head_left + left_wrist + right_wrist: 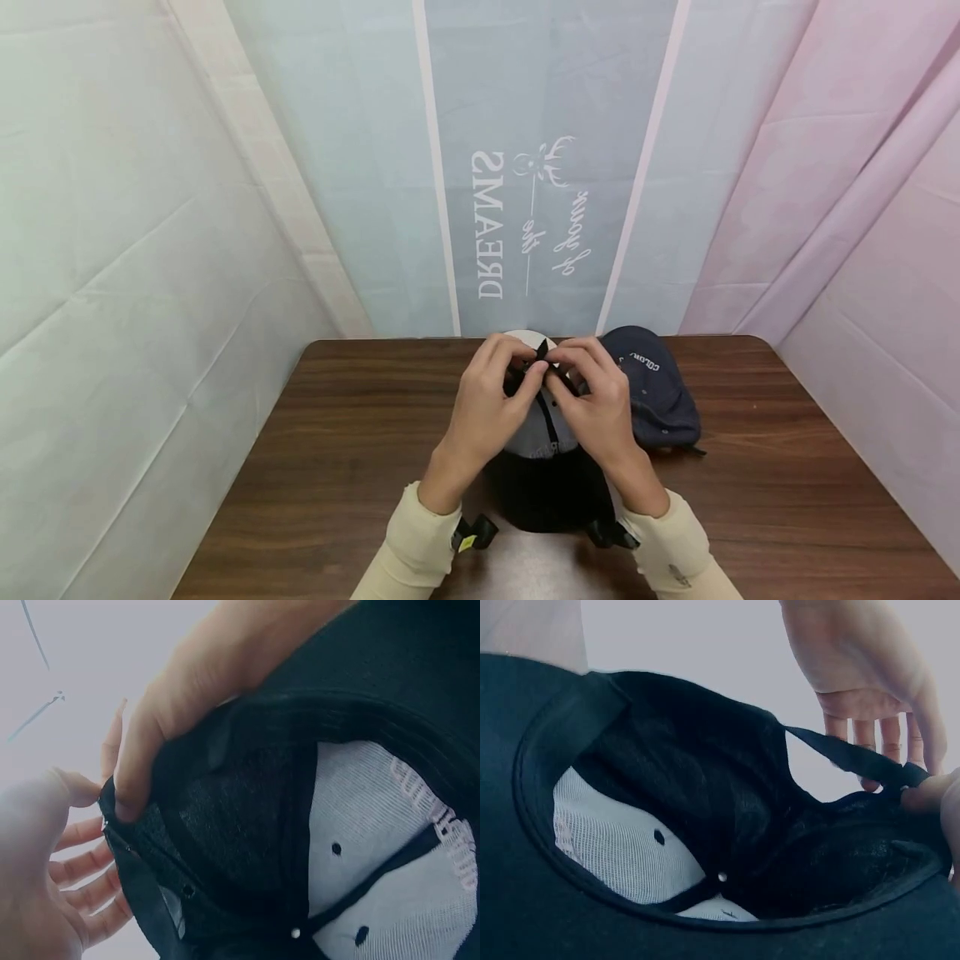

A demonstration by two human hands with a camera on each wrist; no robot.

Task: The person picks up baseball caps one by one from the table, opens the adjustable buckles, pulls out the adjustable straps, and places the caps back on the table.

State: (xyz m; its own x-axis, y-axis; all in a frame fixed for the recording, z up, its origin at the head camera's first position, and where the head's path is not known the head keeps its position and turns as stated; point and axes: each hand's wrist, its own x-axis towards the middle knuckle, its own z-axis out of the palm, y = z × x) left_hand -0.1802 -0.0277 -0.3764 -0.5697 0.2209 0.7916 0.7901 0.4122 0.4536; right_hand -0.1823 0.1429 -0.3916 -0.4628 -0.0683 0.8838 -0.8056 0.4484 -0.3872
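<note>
A cap with a black brim (543, 496) and a grey front is tipped up between both hands, brim toward me. My left hand (483, 404) pinches the black strap (543, 350) at its back edge between thumb and fingers. From the other side, my right hand (600, 400) pinches the same strap area, fingertips close to the left ones. Both wrist views look into the cap: dark lining (232, 817), pale mesh front panels (352, 817), and the strap (847, 756) spanning the rear opening. The fingertips partly hide the strap's fastening.
A navy cap (648, 392) with white lettering lies on the brown wooden table (360, 433), just right of my right hand. Behind the far edge hangs a printed cloth curtain (525, 83), and pale cloth walls (135, 250) stand at both sides.
</note>
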